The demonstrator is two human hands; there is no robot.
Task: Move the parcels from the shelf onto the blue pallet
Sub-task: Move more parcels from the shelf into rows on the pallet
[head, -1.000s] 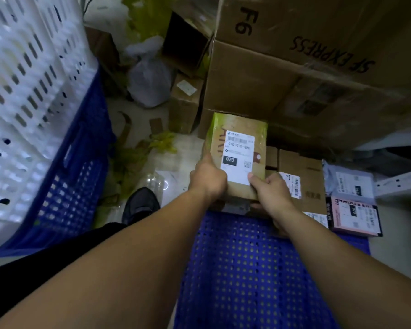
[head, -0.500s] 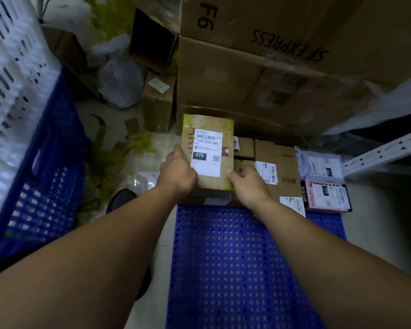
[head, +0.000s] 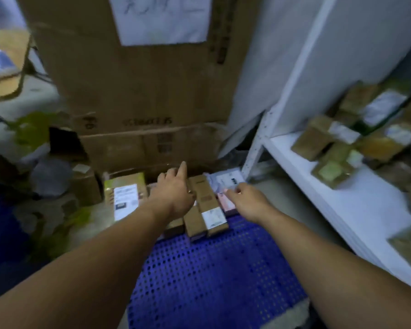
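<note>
Both hands are empty. The left hand (head: 176, 193) has its fingers (head: 182, 167) loose and spread, with one pointing up, and it hangs over the row of parcels at the far end of the blue pallet (head: 214, 276). The right hand (head: 249, 200) is open too, with its fingertips near a grey mail bag (head: 226, 180) and a pink box (head: 227, 204). Just left of the left fingers sits a green-edged box (head: 125, 197) with a white label. It lies at the pallet's far left corner, and I think it may hang over the edge, so a bump could tip it onto the floor. Under the left fingers, thin brown boxes (head: 205, 207) lie packed side by side, and a careless knock could push them crooked. Far to the right of the right fingers, the white shelf (head: 342, 205) holds a messy pile of parcels (head: 337, 148) waiting to be moved. It is blurry, but the heap looks loose, so pulling one out fast could make others slide off. Most of the pallet near the person is bare.
</note>
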